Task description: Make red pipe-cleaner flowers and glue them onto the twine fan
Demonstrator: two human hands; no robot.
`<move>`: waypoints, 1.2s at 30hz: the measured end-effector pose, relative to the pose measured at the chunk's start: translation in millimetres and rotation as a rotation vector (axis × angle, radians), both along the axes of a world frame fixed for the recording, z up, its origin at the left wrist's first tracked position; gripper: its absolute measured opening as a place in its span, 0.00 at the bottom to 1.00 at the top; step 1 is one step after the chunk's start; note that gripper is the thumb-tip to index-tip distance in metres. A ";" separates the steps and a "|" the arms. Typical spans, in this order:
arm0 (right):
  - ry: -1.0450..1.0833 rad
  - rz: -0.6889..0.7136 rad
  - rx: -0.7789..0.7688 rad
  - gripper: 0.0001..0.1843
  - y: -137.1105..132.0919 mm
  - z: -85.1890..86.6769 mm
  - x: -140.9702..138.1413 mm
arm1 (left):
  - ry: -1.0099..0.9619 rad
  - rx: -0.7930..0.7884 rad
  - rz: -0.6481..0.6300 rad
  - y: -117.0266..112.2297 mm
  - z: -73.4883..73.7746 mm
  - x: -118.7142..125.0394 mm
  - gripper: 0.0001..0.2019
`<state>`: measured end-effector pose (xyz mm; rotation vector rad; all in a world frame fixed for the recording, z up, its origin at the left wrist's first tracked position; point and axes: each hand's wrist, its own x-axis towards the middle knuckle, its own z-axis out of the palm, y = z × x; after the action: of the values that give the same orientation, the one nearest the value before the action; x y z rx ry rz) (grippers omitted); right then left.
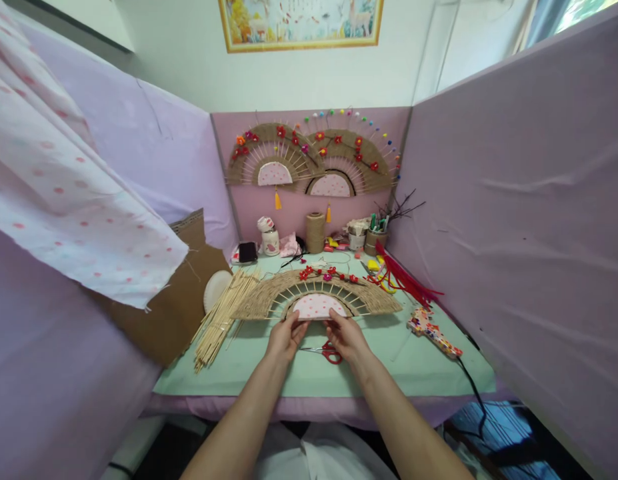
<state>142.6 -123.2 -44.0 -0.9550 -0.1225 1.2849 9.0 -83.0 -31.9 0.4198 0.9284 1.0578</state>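
Between my two hands is a decorative fan (259, 297) of wound twine on thin sticks, with red flowers along its top and a white, red-dotted half-circle at its base. My left hand (287, 335) pinches the base's lower left edge. On the lower right edge, my right hand (345, 335) has its thumb on the front, fingers behind. The fan is tilted, raised a little above the green tabletop. Red-handled scissors (331, 351) lie beneath it, between my wrists. To the left rests a bundle of bamboo sticks (219, 325).
A glue gun (433, 331) with its cord lies right, near red pipe cleaners (406, 281). Along the back stand a twine spool (315, 233), a jar (271, 241) and a pen holder (375, 241). Two finished fans (273, 137) hang on the back panel. Cardboard (173, 300) leans left under dotted cloth (89, 200).
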 end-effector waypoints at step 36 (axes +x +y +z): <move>-1.301 0.339 0.200 0.16 -77.5 -4.4 6.3 | -0.365 -0.225 -0.034 -28.3 0.1 -12.9 0.07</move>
<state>148.9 -200.7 -48.4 -1.4949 -1.4325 0.7253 -3.9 -111.3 -31.8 0.0513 0.7001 0.9464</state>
